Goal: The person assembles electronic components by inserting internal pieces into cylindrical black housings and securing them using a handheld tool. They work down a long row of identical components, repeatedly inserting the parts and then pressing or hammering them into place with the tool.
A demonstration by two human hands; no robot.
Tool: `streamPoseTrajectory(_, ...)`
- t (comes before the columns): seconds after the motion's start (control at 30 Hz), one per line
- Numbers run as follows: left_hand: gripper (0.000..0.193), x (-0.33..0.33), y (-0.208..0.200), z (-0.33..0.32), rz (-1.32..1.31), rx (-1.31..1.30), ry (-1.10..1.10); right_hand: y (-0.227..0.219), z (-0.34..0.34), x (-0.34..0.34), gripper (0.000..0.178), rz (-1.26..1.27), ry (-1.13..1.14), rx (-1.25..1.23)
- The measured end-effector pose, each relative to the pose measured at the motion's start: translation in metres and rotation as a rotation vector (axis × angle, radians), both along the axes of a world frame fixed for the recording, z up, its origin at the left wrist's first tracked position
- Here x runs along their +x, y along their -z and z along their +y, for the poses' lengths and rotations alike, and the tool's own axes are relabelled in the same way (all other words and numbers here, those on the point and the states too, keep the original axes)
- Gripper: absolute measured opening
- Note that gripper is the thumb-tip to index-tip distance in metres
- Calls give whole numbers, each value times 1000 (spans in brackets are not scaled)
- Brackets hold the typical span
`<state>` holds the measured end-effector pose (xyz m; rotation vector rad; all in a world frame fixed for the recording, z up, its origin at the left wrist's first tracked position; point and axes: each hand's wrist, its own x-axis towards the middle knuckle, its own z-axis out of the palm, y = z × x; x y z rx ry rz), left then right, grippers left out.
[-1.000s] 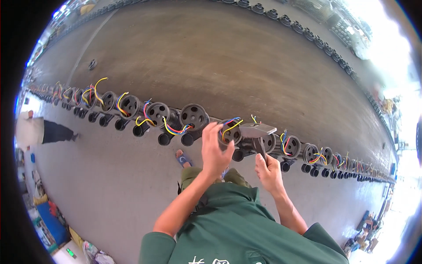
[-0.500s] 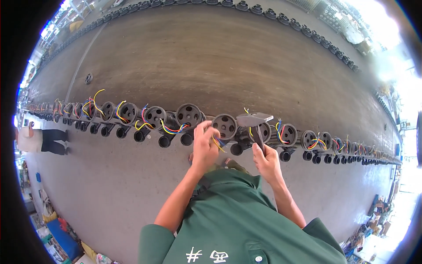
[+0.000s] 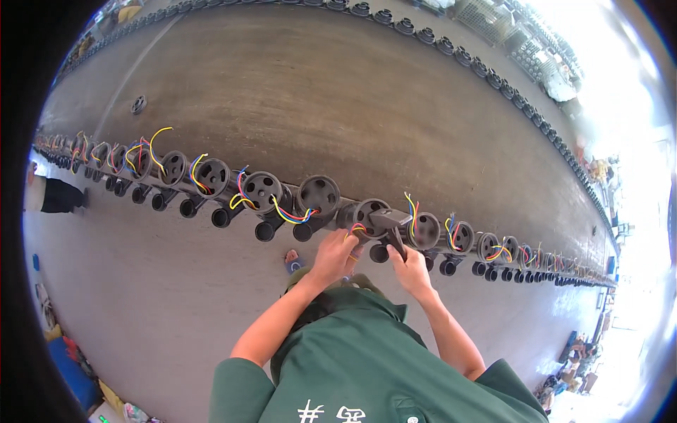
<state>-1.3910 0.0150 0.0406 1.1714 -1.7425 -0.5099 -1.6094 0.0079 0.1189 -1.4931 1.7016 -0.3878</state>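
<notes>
My right hand (image 3: 411, 271) is closed round the handle of a hammer (image 3: 390, 218), whose grey metal head lies over the face of a round black motor housing (image 3: 365, 209). Whether the head touches the housing I cannot tell. Just left of it, my left hand (image 3: 334, 256) is closed on the coloured wires (image 3: 358, 228) that come out at the housing's lower edge. Similar housings flank this one: one with several dark holes (image 3: 317, 197) to the left, another with yellow, blue and red wires (image 3: 423, 230) to the right.
A long row of such housings, with short black tubes (image 3: 265, 231) below, runs along the near edge of a wide brown table (image 3: 338, 106). More black round parts (image 3: 444, 45) line the far edge. A loose black ring (image 3: 139, 104) lies at left. A person (image 3: 56, 195) stands far left.
The hammer has come down and left onto the housing before me. My left hand has moved slightly lower, with the wires. The view has tilted and shifted.
</notes>
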Motion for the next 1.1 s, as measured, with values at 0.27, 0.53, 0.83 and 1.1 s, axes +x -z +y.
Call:
streamPoseTrajectory(0.27, 21, -9, 28, -4, 202, -62, -52, -91, -1, 19, 43, -344, 88, 136)
streamPoseTrajectory(0.53, 21, -12, 36, -4, 168, -63, -51, -33, -11, 19, 53, -65, 117, 256)
streamPoseTrajectory(0.83, 24, -18, 35, -3, 214, -88, -94, -15, 4, 4, 52, 68, -37, -241)
streamPoseTrajectory(1.1, 24, -14, 28, 0, 215, -54, -136, -70, -16, 13, 51, -219, 33, 165)
